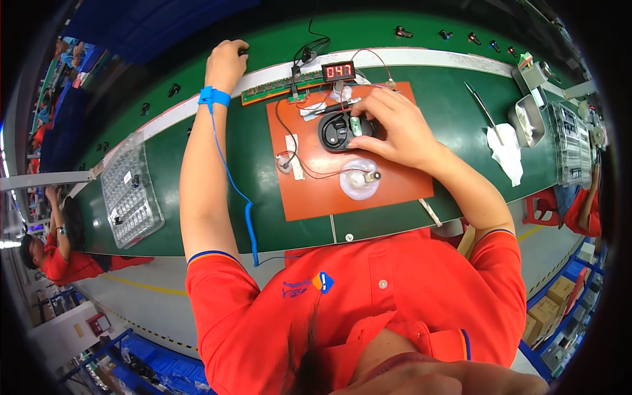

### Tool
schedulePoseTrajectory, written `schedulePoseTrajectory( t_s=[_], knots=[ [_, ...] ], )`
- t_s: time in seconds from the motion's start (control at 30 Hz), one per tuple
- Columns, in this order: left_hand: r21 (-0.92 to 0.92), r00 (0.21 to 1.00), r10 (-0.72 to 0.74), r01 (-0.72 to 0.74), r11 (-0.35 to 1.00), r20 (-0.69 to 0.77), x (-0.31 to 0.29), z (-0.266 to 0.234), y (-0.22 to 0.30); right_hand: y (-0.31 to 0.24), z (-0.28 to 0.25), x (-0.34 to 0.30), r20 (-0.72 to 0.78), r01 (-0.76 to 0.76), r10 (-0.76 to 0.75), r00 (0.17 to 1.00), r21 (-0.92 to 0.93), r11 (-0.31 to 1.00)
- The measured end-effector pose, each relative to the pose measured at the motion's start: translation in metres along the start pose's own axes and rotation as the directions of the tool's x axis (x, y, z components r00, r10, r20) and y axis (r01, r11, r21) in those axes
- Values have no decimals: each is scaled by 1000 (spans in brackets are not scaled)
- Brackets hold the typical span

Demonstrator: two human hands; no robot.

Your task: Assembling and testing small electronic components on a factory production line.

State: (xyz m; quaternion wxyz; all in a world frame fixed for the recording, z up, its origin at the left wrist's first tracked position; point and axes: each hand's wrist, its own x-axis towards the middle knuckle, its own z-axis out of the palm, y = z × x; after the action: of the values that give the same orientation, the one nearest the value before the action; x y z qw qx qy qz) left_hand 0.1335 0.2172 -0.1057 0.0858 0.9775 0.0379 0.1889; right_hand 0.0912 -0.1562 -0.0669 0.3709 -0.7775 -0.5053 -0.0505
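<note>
My left hand (pixel 226 64), with a blue wrist strap (pixel 214 97) and its coiled cord, reaches to the far belt edge and is closed around a small black part (pixel 243 51). My right hand (pixel 397 126) rests on an orange mat (pixel 395 181). Its fingers grip a black oval housing (pixel 334 131) and press a small pale piece into the housing's open inside. Thin red and black wires run across the mat to a clear round pad (pixel 357 181).
Behind the mat are a small red-digit display (pixel 338 71) and a green circuit strip (pixel 276 89). A clear compartment tray (pixel 128 191) lies at left. Tweezers (pixel 480 105), a white cloth (pixel 507 153) and metal bins (pixel 530 118) lie at right. Co-workers sit at the left (pixel 56 258) and right (pixel 586 207).
</note>
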Motion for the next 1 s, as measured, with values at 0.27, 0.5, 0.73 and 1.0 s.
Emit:
schedulePoseTrajectory(
  t_s=[0.27,0.5,0.73,1.0],
  knots=[
    [-235,977,-141,177,956,161,-20,-34,10,-14,2,-5,49,-117,116,992,10,993],
    [-863,946,-3,297,408,325,-64,-66,115,-16,-22,-55,177,-124,65,982,342,932],
    [-735,949,179,73,674,259,-86,-54,187,-21,-13,-63,97,37,-53,994,158,987],
    [-617,963,234,-103,780,135,-91,-39,194,-22,-10,-65,57,85,-93,994,130,988]
  ],
)
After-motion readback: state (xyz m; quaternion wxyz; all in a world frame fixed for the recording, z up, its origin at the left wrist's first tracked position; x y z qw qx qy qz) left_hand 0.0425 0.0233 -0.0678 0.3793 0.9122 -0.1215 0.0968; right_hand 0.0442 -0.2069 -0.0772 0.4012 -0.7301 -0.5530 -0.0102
